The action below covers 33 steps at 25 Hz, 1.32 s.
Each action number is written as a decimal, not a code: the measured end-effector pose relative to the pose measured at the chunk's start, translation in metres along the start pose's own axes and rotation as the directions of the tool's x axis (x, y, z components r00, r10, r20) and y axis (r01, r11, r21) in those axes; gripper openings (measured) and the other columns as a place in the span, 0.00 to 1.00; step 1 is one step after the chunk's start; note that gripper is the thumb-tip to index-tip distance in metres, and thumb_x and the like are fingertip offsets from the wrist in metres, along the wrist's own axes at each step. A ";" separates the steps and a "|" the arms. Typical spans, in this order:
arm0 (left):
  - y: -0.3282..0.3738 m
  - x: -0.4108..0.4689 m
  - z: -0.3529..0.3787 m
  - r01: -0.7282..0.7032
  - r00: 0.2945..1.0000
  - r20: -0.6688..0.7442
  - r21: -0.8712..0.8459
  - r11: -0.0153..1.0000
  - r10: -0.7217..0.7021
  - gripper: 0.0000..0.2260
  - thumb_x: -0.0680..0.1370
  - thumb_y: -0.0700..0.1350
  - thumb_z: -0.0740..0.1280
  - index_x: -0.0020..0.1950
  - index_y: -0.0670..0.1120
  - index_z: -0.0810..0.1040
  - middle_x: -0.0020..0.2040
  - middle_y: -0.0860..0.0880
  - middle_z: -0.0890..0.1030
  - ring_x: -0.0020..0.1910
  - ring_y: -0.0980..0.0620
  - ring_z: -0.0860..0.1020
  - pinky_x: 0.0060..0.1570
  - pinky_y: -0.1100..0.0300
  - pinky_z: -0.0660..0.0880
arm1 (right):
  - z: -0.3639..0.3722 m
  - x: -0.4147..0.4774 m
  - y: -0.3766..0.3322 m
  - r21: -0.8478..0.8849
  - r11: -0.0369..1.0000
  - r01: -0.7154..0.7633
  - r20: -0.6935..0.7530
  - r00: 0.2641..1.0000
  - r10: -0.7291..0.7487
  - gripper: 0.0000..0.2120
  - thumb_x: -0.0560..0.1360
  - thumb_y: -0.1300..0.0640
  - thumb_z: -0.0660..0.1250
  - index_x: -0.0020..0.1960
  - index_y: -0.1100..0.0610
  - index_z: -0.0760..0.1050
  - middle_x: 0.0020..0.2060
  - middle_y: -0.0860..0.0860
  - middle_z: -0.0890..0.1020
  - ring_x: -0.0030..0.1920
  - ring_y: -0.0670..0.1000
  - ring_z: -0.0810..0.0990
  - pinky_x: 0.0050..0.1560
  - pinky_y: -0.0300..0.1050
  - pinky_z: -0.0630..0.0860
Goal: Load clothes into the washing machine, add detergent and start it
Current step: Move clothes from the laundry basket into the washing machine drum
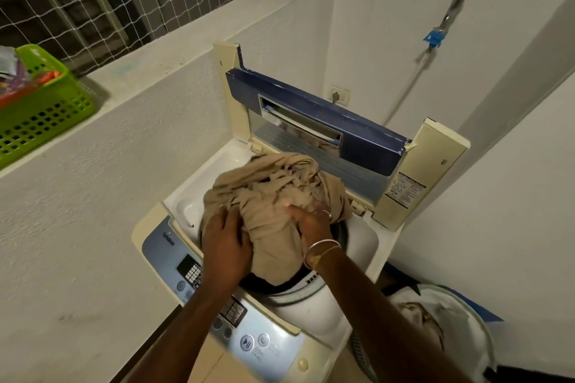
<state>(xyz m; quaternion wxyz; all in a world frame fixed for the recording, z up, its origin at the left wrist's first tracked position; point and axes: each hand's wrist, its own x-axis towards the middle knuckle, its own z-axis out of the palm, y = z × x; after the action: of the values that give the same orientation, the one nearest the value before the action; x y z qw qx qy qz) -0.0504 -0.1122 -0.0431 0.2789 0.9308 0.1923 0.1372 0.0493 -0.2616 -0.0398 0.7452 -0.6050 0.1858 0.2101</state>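
Note:
A top-loading washing machine [357,246] stands in the corner with its blue folding lid [311,121] raised. A bundle of beige cloth [273,196] bulges out of the drum opening. My left hand [227,246] lies on the bundle's left side, fingers spread over the fabric. My right hand [311,221], with a ring and bangles at the wrist, presses into the bundle's right side, its fingers partly sunk in the folds. The control panel [249,329] with round buttons runs along the machine's near edge, partly hidden by my left forearm.
A green plastic basket [46,115] with packets sits on the ledge at the left. A white laundry bag [448,329] with some cloth lies on the floor at the right. A tap with a blue fitting [435,37] and hose hangs on the far wall, near a socket [339,95].

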 end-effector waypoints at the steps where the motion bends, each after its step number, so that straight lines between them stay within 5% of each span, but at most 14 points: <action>1: -0.006 0.002 0.000 0.031 0.999 0.041 0.029 0.999 -0.032 0.21 0.79 0.48 0.63 0.72 0.49 0.69 0.69 0.46 0.72 0.67 0.45 0.71 0.67 0.47 0.71 | 0.001 0.004 0.010 -0.075 0.997 0.021 0.031 0.999 -0.019 0.42 0.53 0.48 0.84 0.62 0.48 0.68 0.63 0.51 0.77 0.61 0.54 0.78 0.66 0.56 0.73; 4: -0.020 -0.003 0.005 0.020 0.991 0.131 -0.063 0.998 -0.012 0.20 0.78 0.46 0.67 0.69 0.49 0.71 0.68 0.47 0.71 0.66 0.48 0.72 0.65 0.48 0.73 | -0.006 -0.006 0.028 -0.456 0.882 0.121 0.166 0.985 -0.049 0.38 0.63 0.47 0.78 0.68 0.49 0.65 0.51 0.51 0.83 0.53 0.52 0.82 0.63 0.57 0.77; 7: -0.027 -0.007 0.025 -0.129 0.911 0.392 -0.026 0.991 0.129 0.20 0.74 0.55 0.67 0.66 0.54 0.73 0.63 0.52 0.72 0.60 0.52 0.75 0.57 0.53 0.77 | -0.021 -0.004 0.034 -0.831 0.461 0.310 0.200 0.941 -0.273 0.28 0.71 0.47 0.69 0.68 0.54 0.70 0.57 0.53 0.81 0.60 0.53 0.78 0.67 0.51 0.73; 9: -0.034 0.000 0.047 -0.133 0.807 0.586 0.055 0.990 0.076 0.30 0.70 0.60 0.69 0.71 0.54 0.70 0.67 0.50 0.70 0.63 0.47 0.75 0.58 0.54 0.76 | -0.024 0.005 0.033 -0.914 0.189 0.360 0.281 0.895 -0.347 0.34 0.70 0.40 0.68 0.71 0.53 0.69 0.70 0.56 0.72 0.72 0.58 0.67 0.73 0.55 0.65; 15: -0.057 0.045 0.098 -0.294 0.598 0.800 0.270 0.917 -0.043 0.51 0.62 0.69 0.72 0.78 0.52 0.55 0.72 0.44 0.63 0.72 0.40 0.65 0.68 0.45 0.68 | -0.032 0.049 0.055 -0.942 -0.062 0.330 0.329 0.944 0.023 0.61 0.62 0.31 0.74 0.80 0.49 0.40 0.79 0.57 0.41 0.79 0.62 0.42 0.77 0.62 0.50; 17: -0.069 0.055 0.106 -0.396 0.504 0.849 0.391 0.831 -0.159 0.55 0.63 0.67 0.74 0.80 0.52 0.47 0.78 0.43 0.54 0.77 0.37 0.54 0.71 0.33 0.59 | -0.032 0.065 0.071 -0.948 -0.085 0.307 0.301 0.950 0.077 0.65 0.60 0.30 0.74 0.80 0.49 0.35 0.79 0.56 0.40 0.79 0.61 0.42 0.78 0.61 0.49; 21: -0.102 0.067 0.137 -0.379 0.472 0.828 0.500 0.779 -0.302 0.36 0.77 0.61 0.63 0.80 0.54 0.50 0.80 0.45 0.51 0.78 0.39 0.51 0.67 0.24 0.52 | -0.029 0.089 0.098 -0.972 0.054 0.229 0.235 0.932 0.277 0.61 0.62 0.22 0.64 0.81 0.52 0.42 0.80 0.52 0.49 0.79 0.55 0.48 0.79 0.49 0.47; 24: -0.113 0.085 0.156 -0.342 0.428 0.813 0.549 0.763 -0.394 0.35 0.78 0.63 0.59 0.81 0.54 0.50 0.81 0.47 0.52 0.79 0.41 0.50 0.69 0.25 0.49 | -0.006 0.105 0.107 -0.968 0.024 0.248 0.230 0.850 0.474 0.29 0.82 0.46 0.59 0.78 0.60 0.58 0.77 0.58 0.60 0.77 0.59 0.58 0.76 0.50 0.52; 28: -0.120 0.108 0.177 -0.241 0.384 0.735 0.664 0.708 -0.559 0.41 0.77 0.63 0.63 0.81 0.49 0.45 0.81 0.42 0.49 0.79 0.37 0.47 0.75 0.33 0.44 | 0.009 0.123 0.139 -0.964 -0.004 0.268 0.212 0.769 0.603 0.23 0.83 0.52 0.60 0.74 0.62 0.65 0.74 0.62 0.66 0.74 0.64 0.64 0.73 0.57 0.60; 31: -0.103 0.120 0.161 -0.374 0.295 0.821 0.570 0.732 -0.489 0.30 0.78 0.56 0.66 0.76 0.45 0.62 0.76 0.40 0.65 0.74 0.39 0.65 0.72 0.42 0.64 | -0.013 0.125 0.149 -0.970 -0.044 0.238 0.197 0.881 0.431 0.25 0.84 0.48 0.56 0.77 0.58 0.61 0.77 0.56 0.61 0.76 0.60 0.61 0.75 0.52 0.57; 33: -0.079 0.132 0.140 -0.455 0.463 0.843 0.492 0.743 -0.274 0.18 0.80 0.50 0.63 0.70 0.48 0.71 0.68 0.45 0.74 0.65 0.44 0.74 0.62 0.48 0.74 | -0.016 0.121 0.136 -0.973 -0.010 0.233 0.228 0.961 0.154 0.23 0.82 0.44 0.57 0.73 0.55 0.68 0.73 0.55 0.70 0.73 0.57 0.68 0.72 0.50 0.64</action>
<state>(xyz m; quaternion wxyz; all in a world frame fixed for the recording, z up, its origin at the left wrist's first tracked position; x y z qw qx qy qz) 0.0957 -0.0587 -0.1818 -0.0212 0.9053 0.0008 -0.4243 0.0782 -0.2426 -0.2193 0.1162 -0.9235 -0.1396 0.3380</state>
